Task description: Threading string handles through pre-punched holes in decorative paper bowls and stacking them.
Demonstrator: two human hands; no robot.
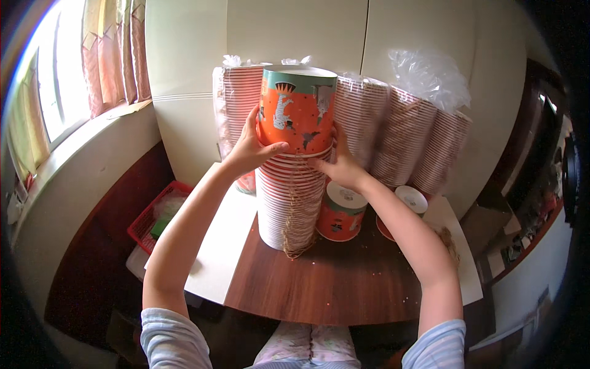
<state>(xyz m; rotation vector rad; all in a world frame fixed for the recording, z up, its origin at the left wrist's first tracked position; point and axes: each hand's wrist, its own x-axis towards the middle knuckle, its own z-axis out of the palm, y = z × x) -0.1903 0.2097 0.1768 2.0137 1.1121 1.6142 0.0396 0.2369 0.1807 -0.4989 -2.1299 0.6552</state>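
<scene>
An orange paper bucket (301, 120) with a green band and grey animal prints sits upside down on top of a tall nested stack of paper buckets (279, 206). My left hand (249, 149) grips its left side, thumb across the front near the rim. On the opposite side my right hand (344, 165) holds it, with the thumb by the rim and the fingers partly hidden. A strand of straw-like twine (291, 230) runs down the stack's front to the table. Just right of the stack stands a matching upside-down bucket (339, 224).
Behind stand several tall bucket stacks (402, 132), some wrapped in clear plastic (430, 77). A white-topped container (410, 200) stands right, beyond my forearm. The brown and white table (295, 289) has small crumbs on it. A red basket (144, 230) is at the left, below the window.
</scene>
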